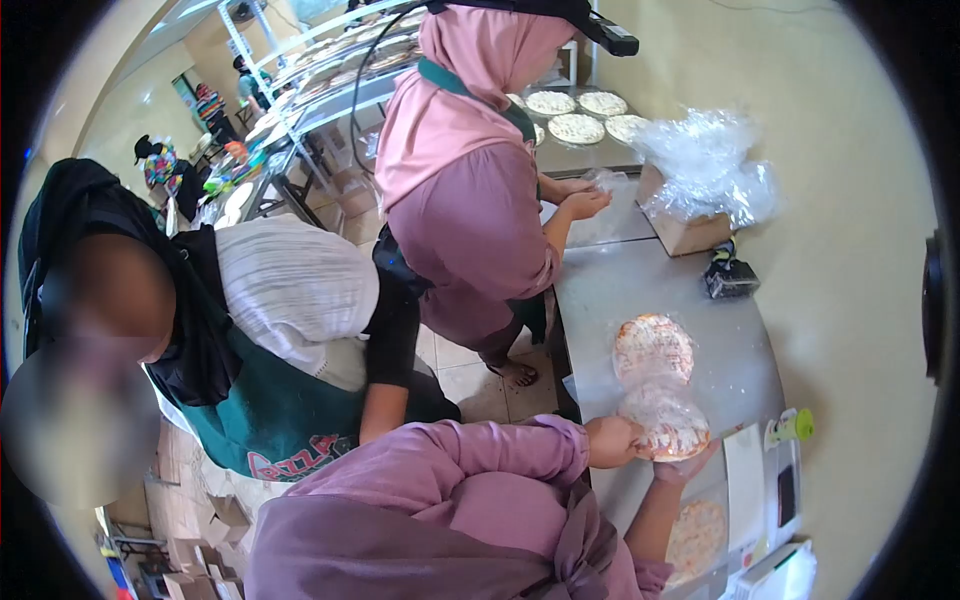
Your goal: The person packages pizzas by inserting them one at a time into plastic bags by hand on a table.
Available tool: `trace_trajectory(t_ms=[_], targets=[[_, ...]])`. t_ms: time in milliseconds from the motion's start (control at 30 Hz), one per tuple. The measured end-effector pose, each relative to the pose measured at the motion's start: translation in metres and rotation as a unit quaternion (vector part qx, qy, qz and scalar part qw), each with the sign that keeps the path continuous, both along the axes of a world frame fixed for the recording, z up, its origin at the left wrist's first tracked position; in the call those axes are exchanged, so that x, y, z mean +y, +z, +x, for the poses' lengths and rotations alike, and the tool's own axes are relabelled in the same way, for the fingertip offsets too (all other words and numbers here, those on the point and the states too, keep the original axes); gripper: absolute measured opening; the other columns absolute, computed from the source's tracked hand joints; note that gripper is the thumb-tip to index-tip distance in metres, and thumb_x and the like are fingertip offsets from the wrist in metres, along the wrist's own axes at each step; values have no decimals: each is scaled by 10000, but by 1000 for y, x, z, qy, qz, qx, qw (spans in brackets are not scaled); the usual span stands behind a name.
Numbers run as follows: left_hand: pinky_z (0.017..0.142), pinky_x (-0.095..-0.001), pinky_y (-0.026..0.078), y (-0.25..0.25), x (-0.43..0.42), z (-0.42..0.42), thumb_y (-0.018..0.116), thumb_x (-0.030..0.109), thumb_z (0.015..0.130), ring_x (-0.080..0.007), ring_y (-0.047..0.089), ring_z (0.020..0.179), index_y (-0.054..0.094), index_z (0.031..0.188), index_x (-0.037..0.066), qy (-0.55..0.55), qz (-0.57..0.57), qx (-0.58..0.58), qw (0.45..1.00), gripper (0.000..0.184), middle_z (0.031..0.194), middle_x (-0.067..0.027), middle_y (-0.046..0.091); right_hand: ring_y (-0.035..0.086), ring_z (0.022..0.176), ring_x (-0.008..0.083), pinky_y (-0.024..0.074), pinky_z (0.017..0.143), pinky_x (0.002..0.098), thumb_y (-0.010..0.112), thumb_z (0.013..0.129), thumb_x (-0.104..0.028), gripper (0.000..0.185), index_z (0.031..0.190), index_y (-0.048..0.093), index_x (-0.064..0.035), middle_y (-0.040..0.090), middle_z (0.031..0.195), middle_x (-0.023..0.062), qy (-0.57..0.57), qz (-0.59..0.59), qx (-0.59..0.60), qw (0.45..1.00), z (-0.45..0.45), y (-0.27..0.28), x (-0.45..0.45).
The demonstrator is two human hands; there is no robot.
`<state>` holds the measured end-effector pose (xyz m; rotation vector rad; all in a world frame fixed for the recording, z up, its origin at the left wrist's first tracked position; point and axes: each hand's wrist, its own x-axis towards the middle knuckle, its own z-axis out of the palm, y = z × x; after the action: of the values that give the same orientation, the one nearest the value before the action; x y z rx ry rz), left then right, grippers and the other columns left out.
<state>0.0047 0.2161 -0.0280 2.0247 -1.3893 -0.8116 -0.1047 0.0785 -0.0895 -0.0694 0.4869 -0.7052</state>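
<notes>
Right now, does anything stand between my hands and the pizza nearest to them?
Only clear plastic shows, over the pizza; the left hand and right hand are at its edge, with nothing else visible between.

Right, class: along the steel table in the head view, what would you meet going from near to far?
Partly hidden pizza, film-covered pizza held by left hand and right hand, flat-lying pizza, small black device, cardboard box topped with clear plastic, far pizzas.
</notes>
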Motion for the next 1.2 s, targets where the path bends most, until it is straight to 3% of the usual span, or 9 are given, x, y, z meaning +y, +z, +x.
trace_trajectory(t_ms=[267, 367, 500, 867, 967, 1000, 1033, 1133, 1200], targets=[[645, -430, 437, -5, 3, -6, 504, 120, 730, -350, 564, 731, 537, 777, 35, 12, -123, -15, 992, 103, 730, -160, 570, 458, 1114, 340, 345, 971, 469, 442, 781, -173, 518, 1240, 359, 52, 470, 1206, 200, 115, -108, -71, 985, -3, -64, 0], [674, -415, 450, 2, 4, -8, 497, 100, 718, -339, 571, 760, 566, 809, 52, -15, -94, -19, 995, 124, 750, -152, 587, 484, 1097, 320, 369, 954, 452, 425, 835, -177, 438, 1228, 400, 15, 486, 1202, 181, 192, -133, 79, 969, 7, -52, 8], [712, -396, 461, -10, 5, -21, 492, 84, 715, -314, 583, 798, 614, 859, 103, -54, -112, 44, 991, 190, 784, -126, 610, 488, 1087, 319, 377, 941, 449, 410, 868, -246, 454, 1241, 387, 12, 483, 1206, 178, 217, -103, -38, 970, 16, -28, 24], [696, -389, 457, 14, -17, -40, 532, 122, 754, -300, 568, 789, 576, 878, 77, -201, -182, 74, 960, 139, 853, -125, 574, 488, 1064, 344, 380, 938, 443, 454, 849, -306, 487, 1221, 396, 3, 506, 1154, 174, 16, -88, -29, 996, -51, -9, -3], [685, -389, 445, 18, -30, -36, 529, 148, 804, -320, 547, 737, 560, 854, 27, -242, -98, 97, 960, 135, 808, -157, 557, 584, 822, 225, 513, 638, 358, 493, 863, -282, 353, 1120, 490, -42, 589, 968, 90, 108, -131, -386, 907, -92, -23, -26], [675, -358, 459, 25, -39, -30, 533, 122, 812, -294, 565, 749, 570, 871, 19, -261, -65, 114, 956, 124, 823, -148, 566, 556, 917, 219, 493, 762, 376, 401, 907, -252, 352, 1170, 457, -26, 536, 1096, 108, 24, -100, -326, 940, -106, 13, -21], [656, -322, 465, 20, -47, -24, 545, 95, 809, -253, 580, 743, 574, 891, 11, -269, -55, 131, 953, 121, 827, -137, 572, 537, 973, 236, 448, 871, 388, 438, 891, -232, 388, 1215, 411, -21, 484, 1178, 133, 11, -241, -397, 885, -121, -29, -36], [606, -262, 448, -1, -49, -9, 541, 115, 836, -151, 558, 682, 567, 867, -2, -248, 18, 150, 957, 124, 768, -83, 579, 499, 1064, 276, 424, 913, 419, 505, 838, -161, 434, 1213, 393, 25, 489, 1168, 154, -283, -87, 27, 955, -168, 44, -6], [588, -236, 437, -4, -49, -3, 532, 127, 848, -110, 546, 671, 562, 863, 7, -223, 76, 173, 956, 125, 770, -53, 577, 499, 1064, 287, 425, 910, 428, 510, 829, -146, 426, 1200, 402, 33, 493, 1158, 159, -367, -100, 6, 925, -211, 43, 0]])
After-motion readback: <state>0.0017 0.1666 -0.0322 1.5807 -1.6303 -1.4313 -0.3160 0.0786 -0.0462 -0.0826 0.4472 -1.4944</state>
